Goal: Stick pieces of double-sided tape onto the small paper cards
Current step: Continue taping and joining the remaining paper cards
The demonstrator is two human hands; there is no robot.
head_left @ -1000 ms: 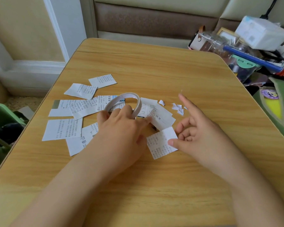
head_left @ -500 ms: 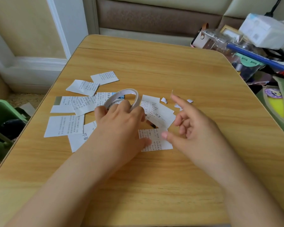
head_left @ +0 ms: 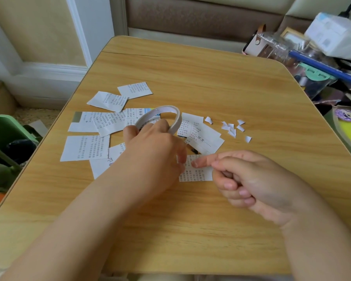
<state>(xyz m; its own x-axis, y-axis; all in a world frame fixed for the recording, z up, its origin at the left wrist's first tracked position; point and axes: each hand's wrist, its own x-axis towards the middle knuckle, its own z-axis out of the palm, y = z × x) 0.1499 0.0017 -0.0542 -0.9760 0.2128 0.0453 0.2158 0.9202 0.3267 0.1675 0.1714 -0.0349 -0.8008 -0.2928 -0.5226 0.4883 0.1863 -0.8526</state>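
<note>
Wood-grain bench (head_left: 190, 78) fills the view, with a sofa base behind it and a heap of clutter off its right edge. Near the middle lies the card being worked on (head_left: 195, 173), flat on the wood, its long side running left to right, directly between the two hands. The right hand (head_left: 257, 185) is the nearer one: its forefinger lies pressed on the card's top edge, pointing left, while the other fingers are curled into the palm and grasp nothing. The left hand (head_left: 154, 151) holds the roll of tape (head_left: 162, 118) upright at the far side of its knuckles, fingers curled through and around the ring, and its thumb side reaches down to the card's left edge; whether a strip of tape already runs from roll to card is hidden by that hand. So the card sits just in front of and below the roll, and any pull of tape would come toward the person along the card's short side. Other cards (head_left: 85, 147) are scattered to the left and behind, some overlapping; torn white scraps (head_left: 231, 128) lie apart to the right, clear of the work.
</note>
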